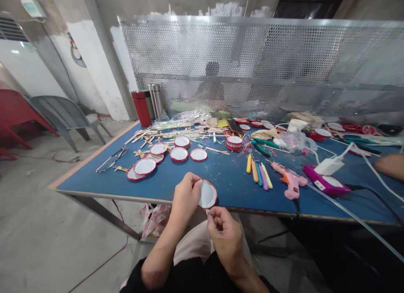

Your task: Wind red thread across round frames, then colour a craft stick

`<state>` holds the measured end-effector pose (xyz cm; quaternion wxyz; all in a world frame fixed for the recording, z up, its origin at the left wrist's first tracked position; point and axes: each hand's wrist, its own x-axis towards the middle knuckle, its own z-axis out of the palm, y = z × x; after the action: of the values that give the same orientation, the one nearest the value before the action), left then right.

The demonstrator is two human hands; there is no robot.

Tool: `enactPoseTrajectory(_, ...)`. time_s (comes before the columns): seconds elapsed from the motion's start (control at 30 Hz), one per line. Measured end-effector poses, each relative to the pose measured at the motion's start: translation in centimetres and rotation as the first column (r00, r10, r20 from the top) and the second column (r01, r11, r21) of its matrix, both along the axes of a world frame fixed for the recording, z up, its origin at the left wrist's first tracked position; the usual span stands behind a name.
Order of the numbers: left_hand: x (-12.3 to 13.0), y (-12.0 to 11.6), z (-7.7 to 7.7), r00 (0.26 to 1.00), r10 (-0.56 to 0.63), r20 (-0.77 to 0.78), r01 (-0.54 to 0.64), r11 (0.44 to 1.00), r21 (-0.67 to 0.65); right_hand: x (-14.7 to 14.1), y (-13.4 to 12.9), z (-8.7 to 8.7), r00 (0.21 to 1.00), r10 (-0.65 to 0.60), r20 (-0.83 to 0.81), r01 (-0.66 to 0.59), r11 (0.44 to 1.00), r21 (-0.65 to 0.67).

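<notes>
A round white disc with a red rim (208,193) is at the table's front edge, tilted toward me. My left hand (188,194) pinches its upper left rim between thumb and fingers. Just below the disc, my right hand (224,230) is closed, thumb against forefinger, on a thin pale strand (207,211) at the lower rim. Whether the strand is tied to the disc I cannot tell. Farther back on the left lie several similar red-rimmed discs (179,154), some overlapping, some with wooden sticks. A thicker red-sided drum (234,143) stands behind them.
On the blue table (104,185), several coloured sticks (259,172) lie right of centre beside a pink glue gun (292,181) and a purple power strip (325,181). Scissors (112,159), loose wooden sticks (148,135) and a red flask (142,108) are left. Another person's hand (389,164) shows at right.
</notes>
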<state>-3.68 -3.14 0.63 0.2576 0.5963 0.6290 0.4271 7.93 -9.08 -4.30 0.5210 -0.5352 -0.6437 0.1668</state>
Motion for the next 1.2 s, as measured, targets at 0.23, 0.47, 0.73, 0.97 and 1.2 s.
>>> enactPoseTrajectory(0.23, 0.1, 0.0, -0.2, 1.0, 0.013, 0.002, -0.013, 0.999, 0.033, -0.6, -0.1, -0.1, 0.995, 0.017, -0.103, -0.029, 0.992, -0.119)
enactPoseTrajectory(0.47, 0.0, 0.0, -0.4, 1.0, 0.01, 0.013, -0.011, 0.999, 0.042, -0.7, -0.2, -0.3, 0.995, -0.016, -0.099, 0.009, 0.997, -0.074)
enactPoseTrajectory(0.73, -0.2, 0.0, -0.8, 0.998, -0.029, 0.052, 0.025, 0.997, 0.077, 0.7, -0.2, -0.6, 0.988, -0.091, -0.127, 0.099, 0.994, 0.053)
enactPoseTrajectory(0.97, -0.9, -1.2, -1.1, 0.974, -0.205, 0.091, 0.192, 0.972, 0.132, 2.6, 2.5, 1.6, 0.968, 0.011, 0.252, -0.028, 0.998, 0.064)
enactPoseTrajectory(1.2, -1.4, -1.5, -1.0, 0.921, -0.373, 0.109, 0.355, 0.922, 0.157, 3.0, 3.1, 4.2, 0.948, 0.2, 0.25, -0.16, 0.972, -0.171)
